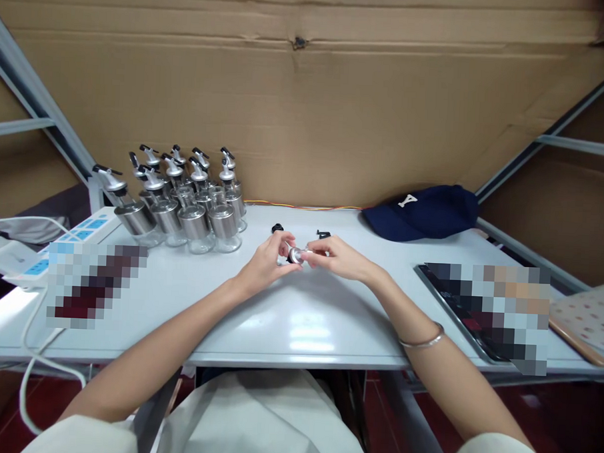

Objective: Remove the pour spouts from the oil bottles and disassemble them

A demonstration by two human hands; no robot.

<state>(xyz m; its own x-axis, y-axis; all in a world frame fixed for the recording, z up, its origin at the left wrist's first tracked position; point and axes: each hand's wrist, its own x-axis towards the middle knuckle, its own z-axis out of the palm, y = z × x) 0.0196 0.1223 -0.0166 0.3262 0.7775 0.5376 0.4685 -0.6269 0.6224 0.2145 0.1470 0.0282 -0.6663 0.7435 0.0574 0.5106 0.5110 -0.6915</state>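
Observation:
Over the middle of the table, both hands meet at a small silver bottle pourer top [295,255] with a black part on its left side. My left hand [272,257] grips it between thumb and fingers. From the other side, my right hand [337,256] pinches it with thumb and forefinger; the fingers partly hide it. Just beyond my left hand lies a small black piece [277,228]. A black lever-like piece [323,234] rests behind my right hand.
Several glass bottles with steel sleeves [195,223] stand at the back left, most with pourer tops. A power strip [102,222] with white cables lies left. On the right are a navy cap [423,213] and a dark flat device [458,317], partly blurred out. Cardboard [306,120] walls the back.

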